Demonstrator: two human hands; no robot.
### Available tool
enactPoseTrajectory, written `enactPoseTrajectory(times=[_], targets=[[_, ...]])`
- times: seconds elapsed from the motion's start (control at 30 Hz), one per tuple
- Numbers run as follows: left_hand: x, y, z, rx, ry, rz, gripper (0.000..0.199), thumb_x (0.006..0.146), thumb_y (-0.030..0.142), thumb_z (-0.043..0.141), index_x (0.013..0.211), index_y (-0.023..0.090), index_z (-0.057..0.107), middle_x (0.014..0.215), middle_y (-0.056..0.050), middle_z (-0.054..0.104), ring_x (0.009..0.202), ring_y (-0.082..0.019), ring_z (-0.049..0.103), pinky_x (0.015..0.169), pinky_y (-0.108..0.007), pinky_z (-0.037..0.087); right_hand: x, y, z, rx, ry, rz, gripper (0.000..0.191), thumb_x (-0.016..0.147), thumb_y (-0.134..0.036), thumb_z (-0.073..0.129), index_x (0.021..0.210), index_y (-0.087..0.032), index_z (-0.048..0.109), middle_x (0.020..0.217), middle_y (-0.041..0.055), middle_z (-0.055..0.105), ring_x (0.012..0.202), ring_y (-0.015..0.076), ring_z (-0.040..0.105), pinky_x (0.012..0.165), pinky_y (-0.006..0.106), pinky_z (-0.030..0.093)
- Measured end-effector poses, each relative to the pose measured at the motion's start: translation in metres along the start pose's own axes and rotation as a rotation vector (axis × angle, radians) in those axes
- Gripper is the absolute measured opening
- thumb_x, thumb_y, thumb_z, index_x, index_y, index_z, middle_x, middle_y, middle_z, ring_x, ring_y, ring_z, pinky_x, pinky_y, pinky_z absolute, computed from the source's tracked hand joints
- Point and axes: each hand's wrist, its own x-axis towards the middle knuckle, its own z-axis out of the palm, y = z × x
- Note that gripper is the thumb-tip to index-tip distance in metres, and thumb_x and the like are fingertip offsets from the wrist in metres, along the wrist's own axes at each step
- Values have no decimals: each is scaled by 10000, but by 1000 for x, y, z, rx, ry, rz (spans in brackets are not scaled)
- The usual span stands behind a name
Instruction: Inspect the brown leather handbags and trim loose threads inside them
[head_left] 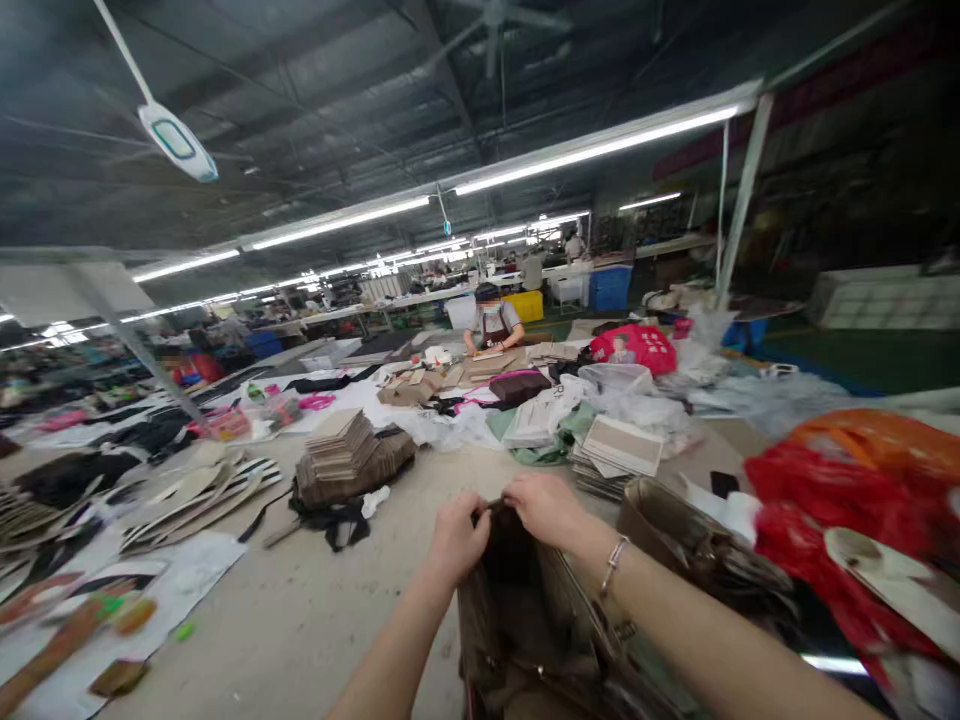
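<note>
A brown handbag (517, 620) stands open in front of me, its dark inside facing up. My left hand (459, 530) pinches the bag's far upper edge from the left. Close beside it, my right hand (544, 505) grips the same edge, fingers curled over the rim; a bracelet circles that wrist. The bag's lower part runs out of view at the bottom. Just right of my right forearm sits another brown bag (660, 520), partly behind the arm.
Stacked cardboard pieces (341, 450) lie left of centre, and pale panels (619, 447) right of centre. Red plastic bags (817, 480) crowd the right side. A co-worker (495, 325) works across the table; another person's arm (56, 640) reaches in at lower left.
</note>
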Motion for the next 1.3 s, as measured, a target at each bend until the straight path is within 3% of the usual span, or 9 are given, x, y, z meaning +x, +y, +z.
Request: enactPoseTrajectory(times=[0.03, 0.23, 0.47, 1.03, 1.3], targets=[[0, -2, -2, -63, -19, -17, 57, 767, 142, 521, 794, 192, 523, 793, -3, 635, 766, -145, 605, 711, -263, 450, 1, 1, 0, 1, -4, 3, 255, 873, -221, 427, 868, -199, 681, 858, 56, 667, 803, 193, 601, 671, 263, 417], [-1, -12, -11, -192, -114, -94, 494, 682, 215, 684, 1135, 196, 489, 1051, -48, 659, 868, -163, 634, 802, -289, 476, 3, 0, -1, 19, -12, 3, 259, 872, -208, 428, 859, -189, 685, 860, 65, 666, 825, 182, 596, 713, 256, 412], [1, -9, -15, -2, -96, -59, 174, 792, 302, 584, 891, 213, 697, 844, -10, 718, 765, -171, 638, 706, -269, 452, 2, 1, -1, 34, 6, 3, 233, 877, -240, 451, 852, -181, 675, 876, 67, 662, 840, 194, 597, 734, 269, 414], [-1, -6, -8, 59, -63, -57, 220, 836, 282, 511, 898, 222, 714, 875, -15, 729, 791, -169, 659, 719, -257, 447, 0, 6, 2, 65, 41, -1, 230, 869, -250, 454, 865, -201, 678, 880, 52, 669, 841, 193, 597, 733, 264, 422], [1, -1, -7, 183, -87, -41, 215, 851, 250, 472, 795, 201, 674, 731, -14, 691, 679, -147, 613, 618, -240, 396, 0, 6, 2, 71, 31, 11, 239, 869, -264, 447, 862, -201, 678, 880, 56, 665, 836, 195, 596, 730, 268, 421]])
